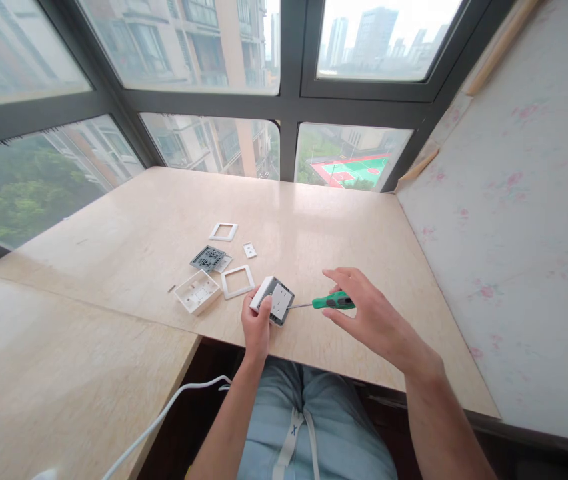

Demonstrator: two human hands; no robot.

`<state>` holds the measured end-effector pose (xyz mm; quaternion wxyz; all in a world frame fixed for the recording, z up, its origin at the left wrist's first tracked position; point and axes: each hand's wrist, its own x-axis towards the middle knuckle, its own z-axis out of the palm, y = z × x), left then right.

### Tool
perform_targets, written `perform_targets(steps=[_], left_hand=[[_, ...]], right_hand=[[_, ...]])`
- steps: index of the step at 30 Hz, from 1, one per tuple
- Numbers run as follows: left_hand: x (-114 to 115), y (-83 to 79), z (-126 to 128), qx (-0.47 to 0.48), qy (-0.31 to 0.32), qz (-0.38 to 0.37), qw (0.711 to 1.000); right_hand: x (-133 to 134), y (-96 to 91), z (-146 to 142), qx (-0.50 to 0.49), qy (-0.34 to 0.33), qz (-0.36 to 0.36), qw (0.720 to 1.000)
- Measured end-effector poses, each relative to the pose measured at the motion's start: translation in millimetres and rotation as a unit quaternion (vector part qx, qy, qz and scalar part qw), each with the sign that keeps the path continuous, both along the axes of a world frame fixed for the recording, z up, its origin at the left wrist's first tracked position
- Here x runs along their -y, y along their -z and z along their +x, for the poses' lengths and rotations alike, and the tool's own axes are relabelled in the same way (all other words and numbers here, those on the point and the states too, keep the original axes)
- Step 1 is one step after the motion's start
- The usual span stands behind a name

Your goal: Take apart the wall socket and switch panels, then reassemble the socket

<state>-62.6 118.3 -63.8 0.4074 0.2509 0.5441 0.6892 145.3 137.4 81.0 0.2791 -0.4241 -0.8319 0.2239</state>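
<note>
My left hand is closed around a wall socket, whose grey frame sits in a white mounting box, tilted above the table. The thumb lies across its near side. A green-handled screwdriver points left, and its metal shaft meets the socket's right edge; the exact contact is too small to tell. My right hand has the handle between thumb and fingers, the fingers loosely curved about it. Left of the socket lie a white square frame and an open white mounting box.
Farther back lie a grey socket module, another white frame and a small white socket insert. A white cable hangs by the table's near-left edge. A papered wall bounds the right; windows stand behind.
</note>
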Motion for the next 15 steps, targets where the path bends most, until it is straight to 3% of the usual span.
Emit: perform_targets(steps=[4,8,10,12,15], left_hand=[[0,0.3,0,0.024,0.005,-0.009,1.000],[0,-1.8,0,0.029,0.002,-0.007,1.000],[1,-4.4,0,0.041,0.000,-0.008,0.999],[1,-7.6,1,0.060,0.001,-0.013,0.998],[2,-11.8,2,0.079,0.000,-0.017,0.997]], right_hand=[[-3,3.8,-4,0.071,0.123,-0.030,0.989],[-4,2.0,-3,0.210,0.203,-0.102,0.951],[-2,0.9,0,0.177,0.165,-0.072,0.968],[0,1.0,2,0.091,0.084,-0.032,0.992],[4,2.3,2,0.000,-0.001,0.001,1.000]])
